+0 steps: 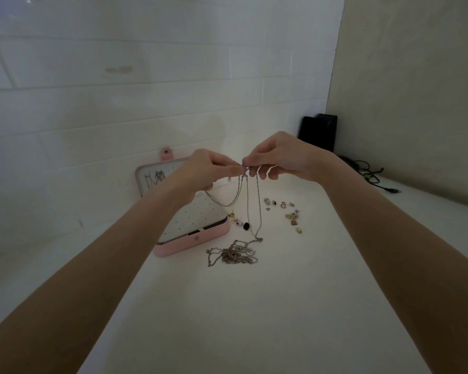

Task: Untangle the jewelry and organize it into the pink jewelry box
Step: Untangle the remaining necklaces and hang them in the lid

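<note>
Tangled chains (234, 254) lie right of the jewelry box (200, 233), earrings (287, 213) farther right

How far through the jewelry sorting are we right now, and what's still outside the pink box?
Early on. A few pieces already hang in the lid of the open pink jewelry box. In hand: the left hand and right hand pinch the top of a silver chain, whose lower end still runs into the tangled pile. Left: that pile and the loose earrings on the white surface.
</note>
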